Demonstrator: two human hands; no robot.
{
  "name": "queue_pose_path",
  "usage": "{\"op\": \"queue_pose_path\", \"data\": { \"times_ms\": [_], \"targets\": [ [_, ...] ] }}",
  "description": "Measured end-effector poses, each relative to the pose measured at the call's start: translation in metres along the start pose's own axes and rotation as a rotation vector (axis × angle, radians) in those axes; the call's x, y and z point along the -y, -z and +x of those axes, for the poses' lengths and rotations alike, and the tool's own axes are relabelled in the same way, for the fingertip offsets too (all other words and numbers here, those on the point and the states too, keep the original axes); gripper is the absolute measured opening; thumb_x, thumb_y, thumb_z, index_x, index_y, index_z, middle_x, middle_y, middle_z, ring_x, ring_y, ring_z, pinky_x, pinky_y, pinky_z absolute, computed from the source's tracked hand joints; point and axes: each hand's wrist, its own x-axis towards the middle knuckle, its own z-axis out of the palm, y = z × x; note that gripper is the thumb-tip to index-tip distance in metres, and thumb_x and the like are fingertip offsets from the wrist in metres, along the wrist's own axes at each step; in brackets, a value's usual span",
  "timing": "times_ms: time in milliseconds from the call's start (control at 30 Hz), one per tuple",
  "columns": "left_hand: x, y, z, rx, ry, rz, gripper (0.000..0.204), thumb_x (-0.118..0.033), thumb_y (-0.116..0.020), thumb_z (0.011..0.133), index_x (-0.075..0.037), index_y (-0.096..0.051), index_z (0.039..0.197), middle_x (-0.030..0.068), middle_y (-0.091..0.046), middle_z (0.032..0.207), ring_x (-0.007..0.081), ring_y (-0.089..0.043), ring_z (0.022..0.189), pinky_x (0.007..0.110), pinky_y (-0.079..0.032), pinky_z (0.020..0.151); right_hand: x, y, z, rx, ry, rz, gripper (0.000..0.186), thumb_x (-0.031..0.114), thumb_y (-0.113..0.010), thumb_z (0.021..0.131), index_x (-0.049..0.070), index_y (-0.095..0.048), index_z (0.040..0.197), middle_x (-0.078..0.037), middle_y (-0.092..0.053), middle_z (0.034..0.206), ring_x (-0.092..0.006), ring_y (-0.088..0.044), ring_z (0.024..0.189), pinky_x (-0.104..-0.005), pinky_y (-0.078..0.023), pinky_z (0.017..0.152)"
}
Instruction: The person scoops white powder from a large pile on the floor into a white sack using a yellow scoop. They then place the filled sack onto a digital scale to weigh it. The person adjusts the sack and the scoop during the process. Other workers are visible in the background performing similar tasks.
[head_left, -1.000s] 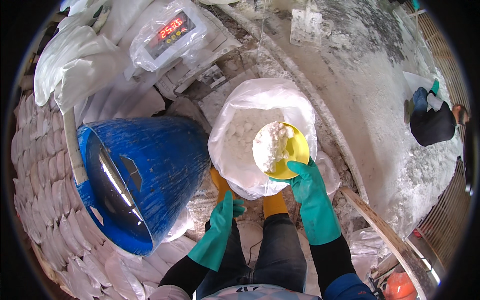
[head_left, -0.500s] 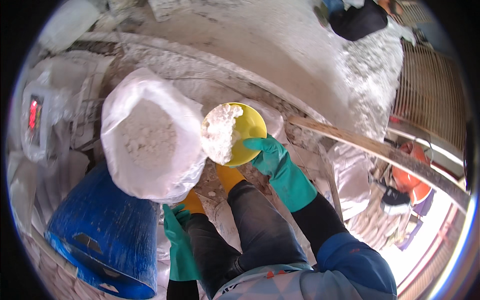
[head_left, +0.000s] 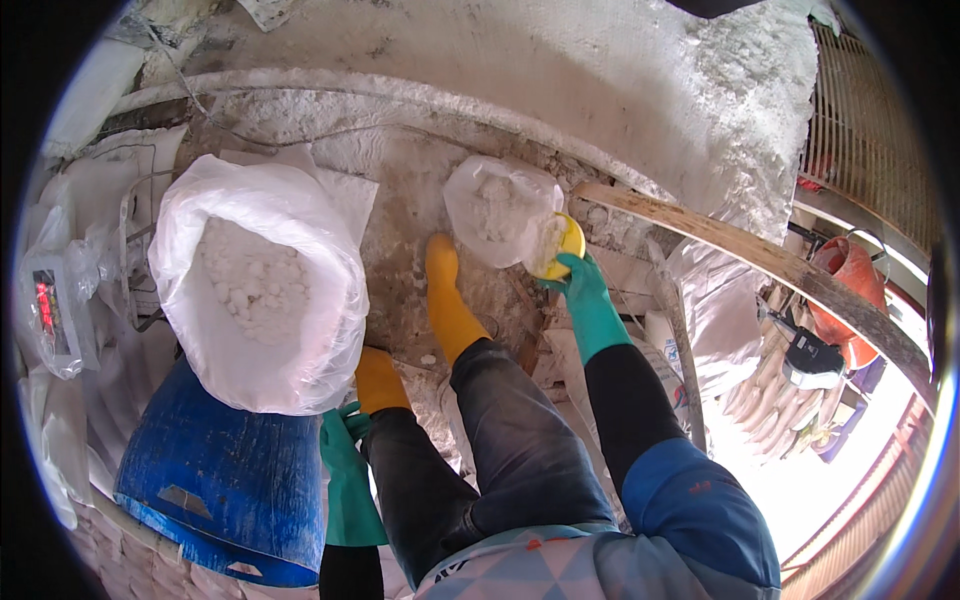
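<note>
A single head-worn fisheye camera looks steeply down the person's own body from close above. The legs and yellow boots (head_left: 448, 300) run from six o'clock toward the centre, and the forearms come in from the lower edge. Straight edges bend near the dark rim, and there is no second view.

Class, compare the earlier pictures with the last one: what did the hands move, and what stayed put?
The right hand carried the yellow scoop of white lumps from over the big sack across to the small clear bag, tipping it at the mouth. The left hand stayed low beside the sack; the blue drum did not move.
</note>
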Motion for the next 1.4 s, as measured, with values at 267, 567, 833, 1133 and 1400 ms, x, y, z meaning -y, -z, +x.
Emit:
{"op": "queue_pose_path", "data": {
  "times_ms": [267, 567, 833, 1133, 1400],
  "targets": [
    [0.004, 0.002, 0.011, 0.037, -0.059, 0.083, 0.062, -0.055, -0.049, 0.109, 0.000, -0.075, 0.113, 0.0127, -0.077, 0.087, 0.0209, -0.073, 0.077, 0.035, -0.059, 0.078, 0.012, -0.073, 0.038, -0.169, 0.001, -0.238, 0.081, 0.030, -0.085, 0.088, 0.009, -0.046, 0.156, -0.016, -0.051, 0.154, -0.0281, -0.054, 0.138, -0.0500, -0.053, 0.101],
    [-0.008, 0.054, -0.012, -0.035, -0.008, -0.072, 0.071, -0.063, -0.049, 0.107, 0.003, -0.075, 0.111, 0.0137, -0.077, 0.087, 0.0227, -0.072, 0.074, 0.039, -0.059, 0.077, 0.032, -0.040, -0.111, -0.023, 0.217, -0.878, 0.054, 0.036, -0.072, 0.096, 0.001, -0.064, 0.137, -0.017, -0.070, 0.129, -0.0338, -0.066, 0.121, -0.0439, -0.051, 0.103],
    [-0.068, 0.101, -0.045, -0.156, -0.245, -0.342, 0.066, -0.061, -0.053, 0.106, 0.001, -0.077, 0.110, 0.0146, -0.078, 0.091, 0.0238, -0.073, 0.080, 0.037, -0.059, 0.078, 0.012, 0.065, -0.200, -0.048, 0.164, -1.398, 0.066, 0.034, -0.075, 0.087, 0.003, -0.060, 0.143, -0.023, -0.066, 0.138, -0.0376, -0.064, 0.129, -0.0449, -0.051, 0.108],
    [-0.177, 0.145, -0.104, 0.186, -0.263, -0.571, 0.042, -0.042, -0.071, 0.102, -0.002, -0.071, 0.116, 0.0128, -0.076, 0.100, 0.0217, -0.073, 0.083, 0.033, -0.060, 0.080, 0.034, 0.016, -0.270, -0.083, 0.501, -1.110, 0.060, 0.018, -0.075, 0.089, 0.003, -0.058, 0.145, -0.020, -0.064, 0.141, -0.0305, -0.064, 0.128, -0.0418, -0.053, 0.106],
    [-0.177, 0.193, -0.081, 0.192, -0.232, -0.725, 0.035, -0.035, -0.070, 0.102, -0.003, -0.069, 0.118, 0.0138, -0.075, 0.105, 0.0238, -0.075, 0.090, 0.034, -0.060, 0.082, -0.018, 0.039, -0.308, -0.037, 0.560, -1.697, 0.061, 0.021, -0.077, 0.084, 0.008, -0.062, 0.142, -0.022, -0.066, 0.139, -0.0381, -0.065, 0.127, -0.0465, -0.051, 0.108]
  ]
}}
